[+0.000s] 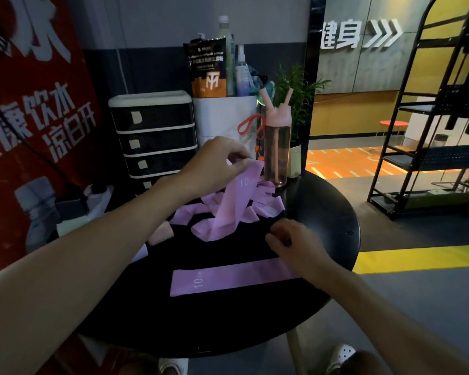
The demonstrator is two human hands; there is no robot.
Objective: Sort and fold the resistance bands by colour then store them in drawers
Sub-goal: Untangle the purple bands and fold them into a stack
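While one purple resistance band [236,201] hangs pinched in the left hand [217,161] over the tangled pile [266,204] at the round table's [336,212] far edge, the right hand [293,242] curls mid-table, grasp unclear. A flat band [228,278] lies at the near edge. Step looks like sorting. Next: lay flat, fold. Drawer unit [155,136] behind.

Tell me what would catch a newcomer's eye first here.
The lifted lilac band, pinched by the left hand above a tangled lilac pile mid-table. Next, a flat band marked 10 lying near the front edge by the right hand, then the black drawer unit behind on the left.
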